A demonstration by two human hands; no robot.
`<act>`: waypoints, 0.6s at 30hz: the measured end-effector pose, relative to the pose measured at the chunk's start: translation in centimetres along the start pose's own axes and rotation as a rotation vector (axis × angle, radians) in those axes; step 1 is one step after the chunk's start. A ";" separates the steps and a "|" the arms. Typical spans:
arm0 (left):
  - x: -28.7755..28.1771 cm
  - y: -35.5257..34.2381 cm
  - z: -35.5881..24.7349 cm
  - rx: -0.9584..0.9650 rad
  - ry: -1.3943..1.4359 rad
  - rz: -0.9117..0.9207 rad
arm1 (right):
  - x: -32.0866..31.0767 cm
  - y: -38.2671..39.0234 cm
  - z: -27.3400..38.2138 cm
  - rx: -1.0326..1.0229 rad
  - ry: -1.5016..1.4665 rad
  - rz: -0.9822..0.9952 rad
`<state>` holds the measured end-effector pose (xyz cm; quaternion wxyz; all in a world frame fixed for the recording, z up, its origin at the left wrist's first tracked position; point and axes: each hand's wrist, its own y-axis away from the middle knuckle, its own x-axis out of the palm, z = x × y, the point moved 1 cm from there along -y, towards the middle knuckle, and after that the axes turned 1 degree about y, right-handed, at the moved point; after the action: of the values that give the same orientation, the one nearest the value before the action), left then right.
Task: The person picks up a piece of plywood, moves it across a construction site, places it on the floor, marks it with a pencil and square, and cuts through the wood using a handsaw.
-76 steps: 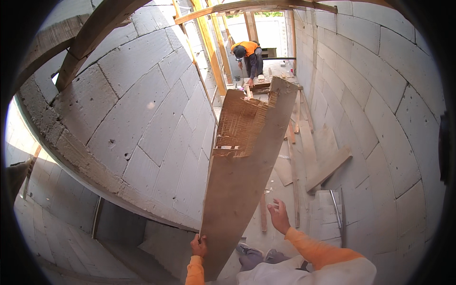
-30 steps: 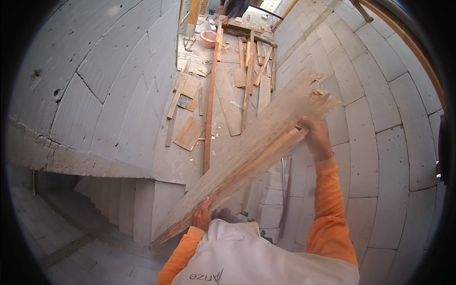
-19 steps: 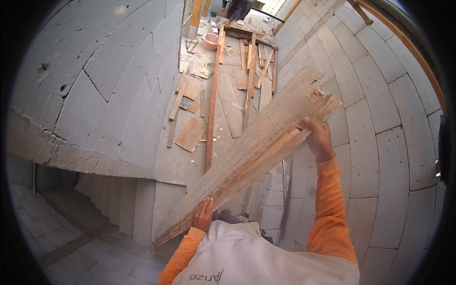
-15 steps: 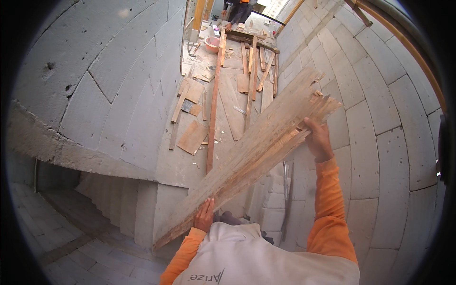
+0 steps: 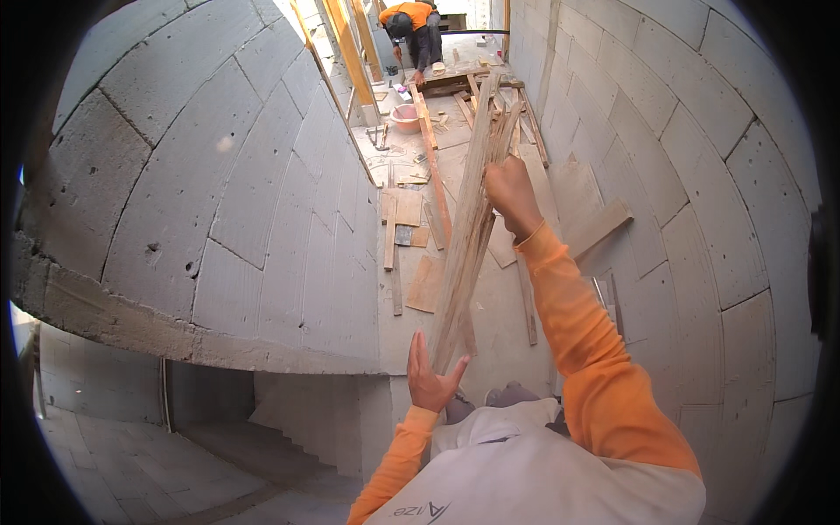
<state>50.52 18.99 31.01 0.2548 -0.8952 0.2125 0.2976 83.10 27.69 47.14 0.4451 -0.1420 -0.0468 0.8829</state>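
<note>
A long, weathered wooden board (image 5: 464, 254) with a splintered far end stands slanting lengthwise in front of me, seen almost edge-on. My right hand (image 5: 509, 188) grips it near that broken end, fingers wrapped round it. My left hand (image 5: 430, 376) is open beside the board's lower part, fingers raised and thumb spread toward it; whether it touches the wood I cannot tell. Both forearms have orange sleeves. Below the board my feet are partly visible on the grey floor.
A co-worker in orange (image 5: 404, 24) bends at the far end by a pink basin (image 5: 406, 122). Loose planks (image 5: 424, 284) and offcuts lie along the floor. Grey block walls (image 5: 236, 175) flank me; a stairwell (image 5: 289, 420) drops at lower left, and a board leans right (image 5: 604, 227).
The board has swung from a diagonal to a steeper line, its top moving left and up with my right hand. My left hand has come off its flat hold and spread open.
</note>
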 end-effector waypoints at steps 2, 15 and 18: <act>-0.2 -4.2 -3.1 0.093 0.010 -0.028 | -0.5 0.7 1.4 0.001 -0.010 0.025; 9.6 -8.2 -9.3 0.105 -0.129 -0.175 | -6.4 2.4 1.9 0.027 -0.378 0.239; 10.2 -7.5 -9.8 0.080 -0.038 -0.168 | -9.1 1.7 1.1 0.084 -0.242 0.392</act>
<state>66.19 16.79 33.75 0.3184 -0.8932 0.1436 0.2831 86.52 19.46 49.76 0.2617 -0.0231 -0.0346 0.9642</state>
